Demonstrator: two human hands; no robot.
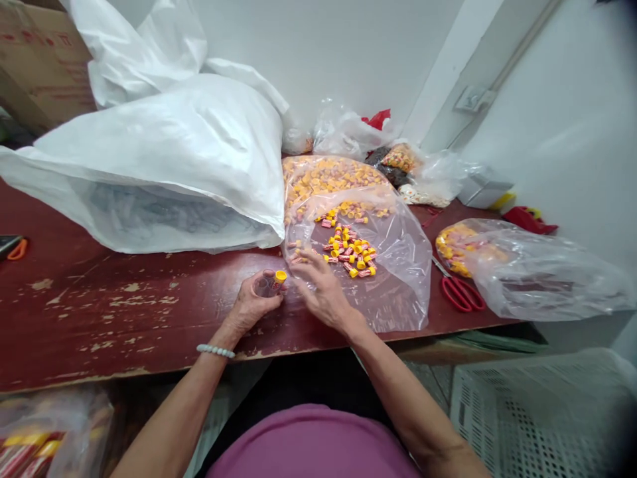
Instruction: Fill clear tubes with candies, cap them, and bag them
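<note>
My left hand is wrapped around a few clear plastic tubes above the table's front part. One of them carries a yellow cap at its upper end. Just to the right, my right hand has its fingers spread at the left edge of a clear plastic bag; I see nothing held in them. By its fingertips lies a loose pile of small yellow-capped pieces with pink-red labels. More such pieces fill the back of the clear bag.
A large white sack of clear tubes lies open at left. Red-handled scissors and another bag of yellow pieces lie at right. Below the red table stand a pale perforated crate and a bag of filled tubes.
</note>
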